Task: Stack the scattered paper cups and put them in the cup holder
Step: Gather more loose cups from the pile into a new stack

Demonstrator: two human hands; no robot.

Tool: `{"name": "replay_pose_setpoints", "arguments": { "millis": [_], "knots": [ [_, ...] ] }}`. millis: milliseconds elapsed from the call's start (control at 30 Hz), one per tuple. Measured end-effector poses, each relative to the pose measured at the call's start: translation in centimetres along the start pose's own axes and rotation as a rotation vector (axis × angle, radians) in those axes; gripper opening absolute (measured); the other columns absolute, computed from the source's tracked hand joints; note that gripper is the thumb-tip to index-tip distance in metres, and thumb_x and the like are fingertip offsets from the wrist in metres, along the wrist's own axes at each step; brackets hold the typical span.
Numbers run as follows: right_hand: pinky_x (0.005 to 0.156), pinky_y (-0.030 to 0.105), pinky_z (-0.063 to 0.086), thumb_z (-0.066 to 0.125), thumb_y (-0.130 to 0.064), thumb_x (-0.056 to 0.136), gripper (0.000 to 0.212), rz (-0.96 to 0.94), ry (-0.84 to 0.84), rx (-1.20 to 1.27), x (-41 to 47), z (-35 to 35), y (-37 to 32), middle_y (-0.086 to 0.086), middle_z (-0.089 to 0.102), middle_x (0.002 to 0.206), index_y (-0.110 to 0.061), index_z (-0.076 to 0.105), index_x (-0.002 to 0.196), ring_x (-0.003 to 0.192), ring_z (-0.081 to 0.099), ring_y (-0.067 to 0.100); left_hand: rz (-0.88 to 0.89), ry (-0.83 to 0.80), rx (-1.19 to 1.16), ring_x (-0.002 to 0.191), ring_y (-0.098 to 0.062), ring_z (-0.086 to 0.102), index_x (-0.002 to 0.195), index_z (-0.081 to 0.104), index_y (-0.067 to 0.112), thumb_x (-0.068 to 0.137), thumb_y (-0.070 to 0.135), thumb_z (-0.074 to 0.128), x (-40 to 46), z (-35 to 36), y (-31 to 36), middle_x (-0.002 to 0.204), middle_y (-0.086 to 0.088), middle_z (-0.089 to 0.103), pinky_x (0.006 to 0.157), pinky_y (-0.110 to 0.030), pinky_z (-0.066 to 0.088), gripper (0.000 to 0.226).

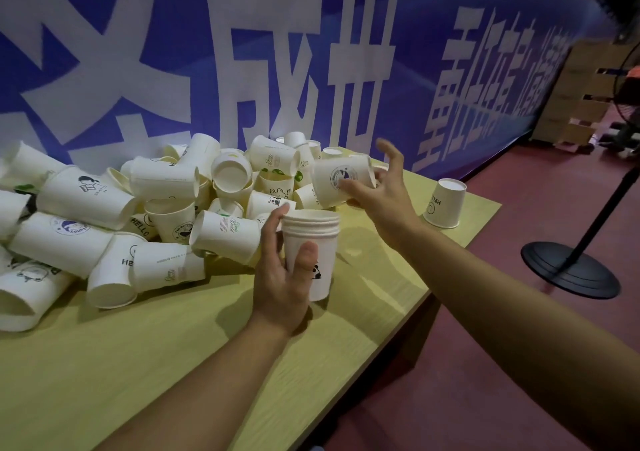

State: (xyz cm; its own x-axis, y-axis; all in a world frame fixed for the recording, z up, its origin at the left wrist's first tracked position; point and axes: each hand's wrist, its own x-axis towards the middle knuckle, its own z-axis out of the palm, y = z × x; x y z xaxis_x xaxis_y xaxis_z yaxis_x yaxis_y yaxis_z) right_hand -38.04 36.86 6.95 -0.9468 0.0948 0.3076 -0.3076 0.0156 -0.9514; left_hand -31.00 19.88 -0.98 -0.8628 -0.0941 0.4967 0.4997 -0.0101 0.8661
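My left hand point(282, 270) grips an upright stack of several nested white paper cups point(313, 242), thumb on its front and fingers round the back. Just above and to the right, my right hand point(377, 187) holds a single paper cup point(341, 180) on its side, with a round blue logo facing me; thumb and fingers wrap it while the upper fingers spread. A big pile of scattered paper cups point(138, 215) covers the left and back of the yellow table point(173, 364). No cup holder is in view.
One cup point(445, 202) stands upside down near the table's right edge. A blue banner with white characters point(277, 52) runs behind the table. A black round stand base point(571, 270) sits on the red floor at right; cardboard boxes point(575, 104) and a fan lie beyond.
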Motion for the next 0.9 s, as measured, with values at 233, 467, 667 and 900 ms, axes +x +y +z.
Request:
{"name": "replay_pose_setpoints", "arguments": {
  "millis": [233,467,667,900],
  "knots": [
    [0.082,0.041,0.060,0.068,-0.020,0.093,0.009,-0.045,-0.161,-0.012,-3.5,1.3,-1.7,-0.001,0.063,0.109,-0.016,0.065,0.100,0.096,0.068,0.017,-0.018,-0.151,0.126,0.107,0.017,0.058,0.145,0.023,0.054,0.081,0.065,0.050,-0.3,0.1,1.0,0.118,0.055,0.049,0.079,-0.012,0.053,0.071],
    [0.090,0.040,0.059,0.077,-0.021,0.085,0.057,0.005,-0.201,-0.102,-3.9,1.0,-1.7,0.004,0.054,0.112,-0.042,0.049,0.130,0.102,0.065,0.022,-0.034,-0.124,0.116,0.111,0.008,0.061,0.152,0.021,0.051,0.081,0.074,0.052,-0.1,0.0,0.2,0.129,0.045,0.049,0.085,-0.043,0.061,0.080],
    [0.091,0.043,0.058,0.062,-0.019,0.097,0.022,-0.064,-0.224,-0.173,-5.7,0.2,-0.8,-0.001,0.067,0.117,-0.030,0.071,0.114,0.106,0.065,0.022,-0.033,-0.093,0.139,0.125,0.001,0.054,0.141,0.010,0.073,0.073,0.089,0.046,0.1,0.0,0.1,0.143,0.035,0.042,0.094,-0.038,0.057,0.079],
    [0.094,0.041,0.054,0.068,-0.026,0.093,0.013,-0.182,0.027,-0.630,-2.7,-4.7,-0.4,-0.007,0.065,0.112,-0.036,0.069,0.101,0.104,0.061,0.014,0.011,-0.076,0.171,0.106,-0.024,0.067,0.135,0.030,0.063,0.081,0.069,0.054,0.0,0.0,-0.5,0.126,0.000,0.063,0.083,-0.057,0.057,0.059]
  ]
}}
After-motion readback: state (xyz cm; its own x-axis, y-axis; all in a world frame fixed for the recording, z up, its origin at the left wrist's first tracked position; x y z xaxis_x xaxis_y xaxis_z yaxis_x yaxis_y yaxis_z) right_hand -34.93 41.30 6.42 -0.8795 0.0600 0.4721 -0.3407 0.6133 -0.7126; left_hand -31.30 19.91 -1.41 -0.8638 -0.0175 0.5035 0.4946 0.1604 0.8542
